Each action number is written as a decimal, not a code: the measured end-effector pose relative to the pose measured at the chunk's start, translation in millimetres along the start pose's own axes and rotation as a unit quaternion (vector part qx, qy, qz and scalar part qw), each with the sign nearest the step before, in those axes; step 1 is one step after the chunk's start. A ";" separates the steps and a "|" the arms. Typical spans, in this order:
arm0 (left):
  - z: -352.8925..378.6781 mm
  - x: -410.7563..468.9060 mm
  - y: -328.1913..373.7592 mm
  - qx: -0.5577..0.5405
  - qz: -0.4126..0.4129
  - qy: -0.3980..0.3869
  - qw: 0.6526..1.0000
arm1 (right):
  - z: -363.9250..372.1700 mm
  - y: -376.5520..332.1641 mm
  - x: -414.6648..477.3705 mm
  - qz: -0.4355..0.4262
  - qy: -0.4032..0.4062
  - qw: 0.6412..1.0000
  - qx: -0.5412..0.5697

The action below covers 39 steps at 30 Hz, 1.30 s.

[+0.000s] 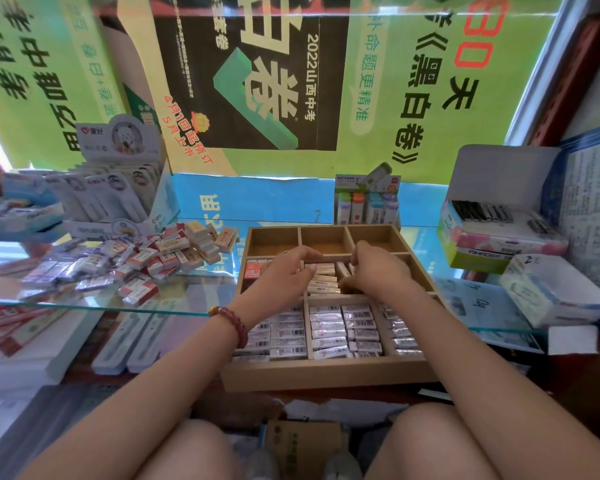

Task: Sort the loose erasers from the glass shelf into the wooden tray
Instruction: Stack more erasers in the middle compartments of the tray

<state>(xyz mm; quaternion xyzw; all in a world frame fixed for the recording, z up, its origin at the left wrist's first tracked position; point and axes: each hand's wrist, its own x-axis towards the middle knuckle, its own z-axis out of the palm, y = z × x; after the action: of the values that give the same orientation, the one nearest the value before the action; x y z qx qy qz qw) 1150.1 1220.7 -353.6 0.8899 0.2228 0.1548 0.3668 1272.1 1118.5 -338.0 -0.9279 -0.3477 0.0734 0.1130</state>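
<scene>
Jumble of loose erasers [136, 261], red-white and beige sleeves, on glass shelf [194, 293]

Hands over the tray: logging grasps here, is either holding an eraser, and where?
Cannot tell: left hand and right hand set fingertips on the beige erasers in the wooden tray.

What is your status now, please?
Left grip, right grip touching erasers in wooden tray. Loose pile on glass shelf, left side. Nothing in the way.

Left hand [284, 271] and right hand [378, 271] close together, fingers curled.
</scene>
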 end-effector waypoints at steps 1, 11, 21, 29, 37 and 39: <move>-1.1 -0.4 -0.2 -0.004 0.001 0.001 1.000 | -3.7 5.5 -1.6 -0.009 -0.022 0.999 0.030; -7.1 -3.1 -4.3 -0.006 0.013 -0.002 1.000 | -11.5 13.5 -7.6 -0.124 -0.028 0.990 0.053; -9.4 -6.3 -3.7 0.011 0.027 -0.004 1.000 | -8.3 6.2 -6.3 -0.131 0.012 0.991 -0.021; -17.9 -7.1 -14.5 0.001 0.021 0.020 1.000 | -17.8 2.9 -14.9 -0.128 -0.027 0.991 0.018; -67.4 -6.3 -97.5 0.028 -0.093 0.244 0.965 | -36.3 -46.2 -55.1 -0.307 -0.070 0.947 0.069; -75.6 -9.2 -126.7 0.106 -0.115 0.243 0.957 | -34.9 -56.8 -61.0 -0.334 -0.090 0.935 0.077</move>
<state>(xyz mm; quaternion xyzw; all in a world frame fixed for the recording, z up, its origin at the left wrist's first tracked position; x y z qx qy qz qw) 1073.3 1340.2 -394.4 0.8273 0.4215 0.2989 0.2205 1198.3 1114.2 -286.0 -0.7359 -0.6399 0.1413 0.1701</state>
